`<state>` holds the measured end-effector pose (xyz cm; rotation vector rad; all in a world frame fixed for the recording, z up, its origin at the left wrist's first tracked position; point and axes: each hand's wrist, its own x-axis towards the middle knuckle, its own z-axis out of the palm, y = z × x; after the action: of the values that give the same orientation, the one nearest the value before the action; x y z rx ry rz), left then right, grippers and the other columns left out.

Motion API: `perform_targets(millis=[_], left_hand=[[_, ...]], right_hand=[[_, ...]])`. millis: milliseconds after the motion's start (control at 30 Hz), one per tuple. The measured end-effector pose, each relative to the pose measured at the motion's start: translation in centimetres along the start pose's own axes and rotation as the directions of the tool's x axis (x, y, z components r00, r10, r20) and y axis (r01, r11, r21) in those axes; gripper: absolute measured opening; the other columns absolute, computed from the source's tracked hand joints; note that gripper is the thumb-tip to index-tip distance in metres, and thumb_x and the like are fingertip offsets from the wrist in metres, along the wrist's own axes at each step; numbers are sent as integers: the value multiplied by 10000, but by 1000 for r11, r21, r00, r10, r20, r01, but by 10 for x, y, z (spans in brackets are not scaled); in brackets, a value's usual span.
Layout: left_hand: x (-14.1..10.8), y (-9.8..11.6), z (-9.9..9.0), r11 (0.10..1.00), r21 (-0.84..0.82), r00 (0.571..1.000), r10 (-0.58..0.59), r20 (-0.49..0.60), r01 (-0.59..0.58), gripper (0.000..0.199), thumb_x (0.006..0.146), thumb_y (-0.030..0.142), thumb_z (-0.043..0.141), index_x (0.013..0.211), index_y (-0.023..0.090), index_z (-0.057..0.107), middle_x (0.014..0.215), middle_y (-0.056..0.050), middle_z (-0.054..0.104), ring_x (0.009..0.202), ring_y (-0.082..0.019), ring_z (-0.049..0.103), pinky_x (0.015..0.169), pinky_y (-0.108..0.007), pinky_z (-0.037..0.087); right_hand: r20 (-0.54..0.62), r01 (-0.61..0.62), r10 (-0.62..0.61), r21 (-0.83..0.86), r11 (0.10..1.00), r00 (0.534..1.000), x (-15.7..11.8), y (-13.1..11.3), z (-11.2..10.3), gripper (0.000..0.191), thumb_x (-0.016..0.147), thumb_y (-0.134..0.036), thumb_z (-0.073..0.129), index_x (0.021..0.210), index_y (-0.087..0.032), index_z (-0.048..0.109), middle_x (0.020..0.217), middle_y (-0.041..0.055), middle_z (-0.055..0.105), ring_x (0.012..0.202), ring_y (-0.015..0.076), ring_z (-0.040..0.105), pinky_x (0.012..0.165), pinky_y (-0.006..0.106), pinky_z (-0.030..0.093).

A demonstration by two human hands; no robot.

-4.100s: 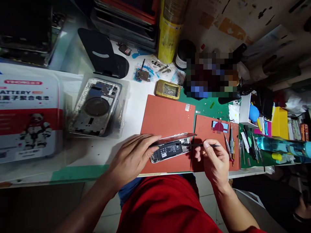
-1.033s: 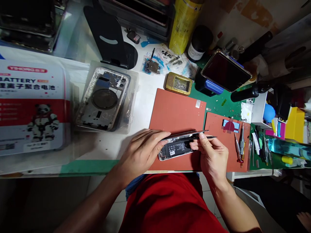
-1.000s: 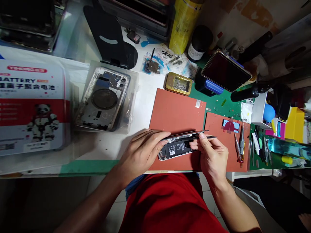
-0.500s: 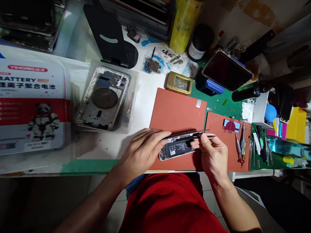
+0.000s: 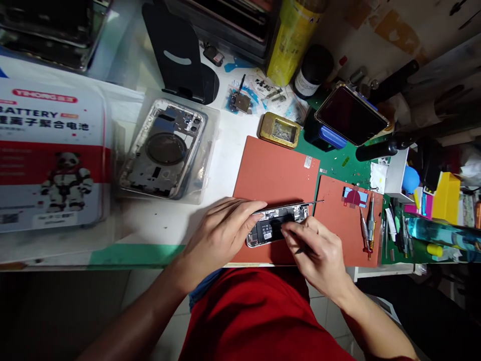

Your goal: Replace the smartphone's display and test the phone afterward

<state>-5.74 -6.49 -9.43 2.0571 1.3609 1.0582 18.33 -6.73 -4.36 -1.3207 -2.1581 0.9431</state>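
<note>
An opened smartphone [image 5: 266,235] rests on the reddish-brown mat, its black battery and inner parts exposed. Its display panel [image 5: 287,206] stands raised along the far side, seen nearly edge-on. My left hand [image 5: 225,230] is closed around the phone's left end, with fingers at the panel's edge and the thumb over the frame. Over the right part of the battery, my right hand [image 5: 317,250] has its fingertips pinched together. A slim dark tool [image 5: 300,249] shows between its fingers; most of it is hidden, so its kind is unclear.
Screwdrivers [image 5: 371,225] lie on the right mat [image 5: 338,245]. Behind the work are a gold tin [image 5: 280,130] of small parts and a propped phone [image 5: 351,114]. An empty phone housing [image 5: 165,148] and a battery box [image 5: 48,160] stand at left.
My right hand has moved left and turned over, from the phone's right end to above the battery. The panel's raised edge sits slightly farther back, exposing more inside. My left hand stays put.
</note>
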Motion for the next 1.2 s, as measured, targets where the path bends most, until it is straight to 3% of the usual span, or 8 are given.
perform_targets(millis=[200,467,667,900,1200], left_hand=[[4,4,-2,999,31,999,22,-23,-22,184,1080,149,534,1235,161,632,1044,-50,778,919,-189,748,866,-320,568],[2,3,-1,999,32,1000,13,-24,-12,174,1074,148,543,1216,157,644,1030,-49,786,899,-204,754,864,-343,569],[4,4,-2,999,30,999,27,-24,-26,176,1077,158,546,1222,155,645,1062,-54,792,923,-199,760,883,-335,569],[3,3,-1,999,28,999,18,-39,-17,173,1080,169,541,1208,151,655,1030,-53,789,899,-200,759,859,-332,574],[4,4,-2,1000,-3,999,-31,-27,31,183,1096,208,515,1205,189,660,1019,-42,791,915,-177,766,873,-299,593]], right_hand=[[9,42,-41,-136,990,999,18,14,22,288,1005,-104,574,1217,-198,744,835,11,560,688,136,546,603,263,499],[14,72,-71,-268,961,997,17,12,22,291,998,-106,557,1195,-146,767,816,25,564,650,137,507,556,261,428],[80,113,-90,-362,925,993,16,14,20,355,967,-109,540,1248,-149,753,881,57,624,658,154,534,544,276,420],[9,-76,80,-227,971,997,24,1,25,260,974,-97,565,1104,-180,774,842,34,645,714,160,606,651,271,473],[-79,-253,247,-78,964,966,28,-7,36,139,972,-133,611,960,-228,712,896,20,729,790,174,683,728,280,508]])
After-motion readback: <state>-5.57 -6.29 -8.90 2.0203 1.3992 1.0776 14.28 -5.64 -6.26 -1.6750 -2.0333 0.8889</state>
